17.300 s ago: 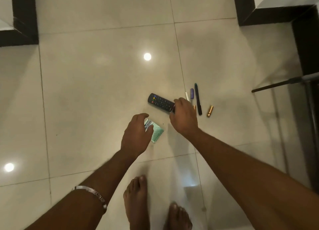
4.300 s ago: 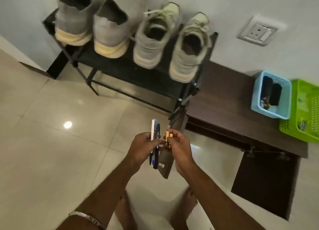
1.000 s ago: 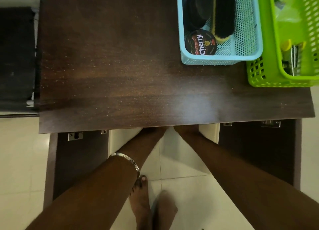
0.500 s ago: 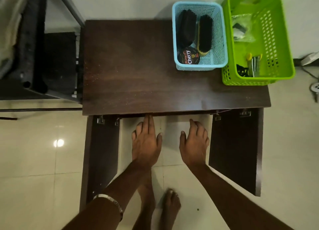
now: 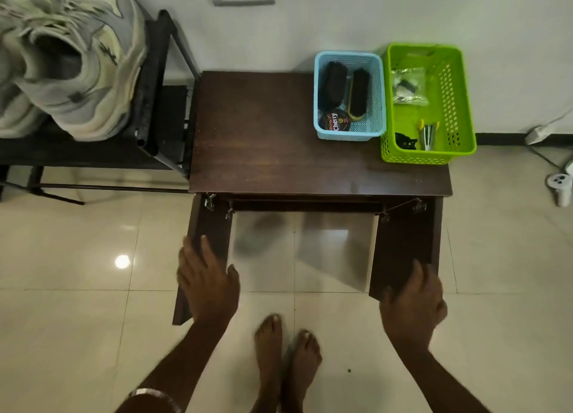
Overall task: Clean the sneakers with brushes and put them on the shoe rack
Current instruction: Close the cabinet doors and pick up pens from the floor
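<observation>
Both hands now out from under the tabletop (image 5: 263, 127): left hand (image 5: 207, 285) flat on the left cabinet door (image 5: 207, 226), fingers straight; right hand (image 5: 414, 304) on the right cabinet door (image 5: 403, 245), grip loosely curled round its edge. Doors open, likely closing next. Brushes (image 5: 344, 87) untouched in blue basket (image 5: 350, 133), back-right of tabletop; sneakers (image 5: 77, 62) on shoe rack (image 5: 155, 71), cleaning not started

I see open floor (image 5: 313, 251) between both swung-out cabinet doors (image 5: 403, 245); two baskets (image 5: 350, 133) crowd the top's right end.
</observation>
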